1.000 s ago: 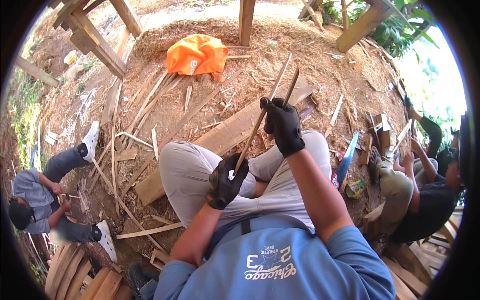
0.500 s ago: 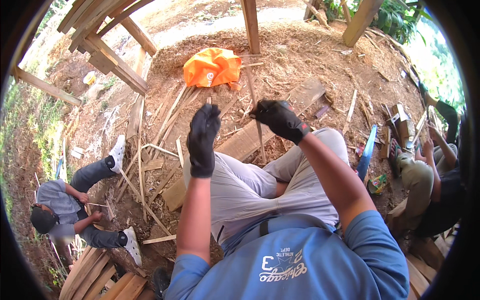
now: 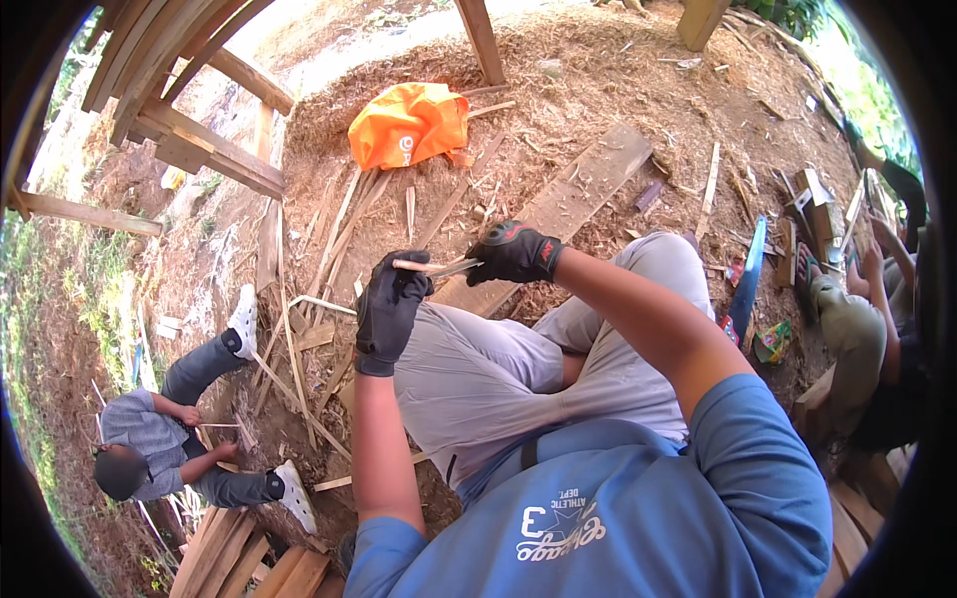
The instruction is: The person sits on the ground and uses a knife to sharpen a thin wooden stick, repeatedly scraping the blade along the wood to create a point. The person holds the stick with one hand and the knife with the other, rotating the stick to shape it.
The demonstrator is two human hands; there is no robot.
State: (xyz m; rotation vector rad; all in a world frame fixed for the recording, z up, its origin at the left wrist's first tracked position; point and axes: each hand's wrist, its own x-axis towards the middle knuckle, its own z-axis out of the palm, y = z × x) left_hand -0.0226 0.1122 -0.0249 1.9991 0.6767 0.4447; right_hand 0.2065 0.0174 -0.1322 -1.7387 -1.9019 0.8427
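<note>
Both my hands wear black gloves and are held close together above my lap. My left hand point(image 3: 392, 309) is closed on a thin wooden stick point(image 3: 413, 265), its pale end sticking out past the fingers. My right hand point(image 3: 513, 252), to the right and slightly higher, grips a narrow flat strip point(image 3: 458, 267). The strip's tip meets the stick near my left fingers. Whether it is wood or a blade I cannot tell, since the glove covers its other end.
A wide plank point(image 3: 583, 189) lies beyond my hands among shavings. An orange bag point(image 3: 409, 125) sits farther off. A blue saw-like blade point(image 3: 748, 279) stands at my right. One person point(image 3: 150, 429) sits at left, another point(image 3: 847, 319) at right. Timber posts point(image 3: 478, 40) rise ahead.
My hands have come lower and nearer each other. The long thin stick that hung upright from my right hand no longer shows that way; thin pieces now lie crosswise between my hands.
</note>
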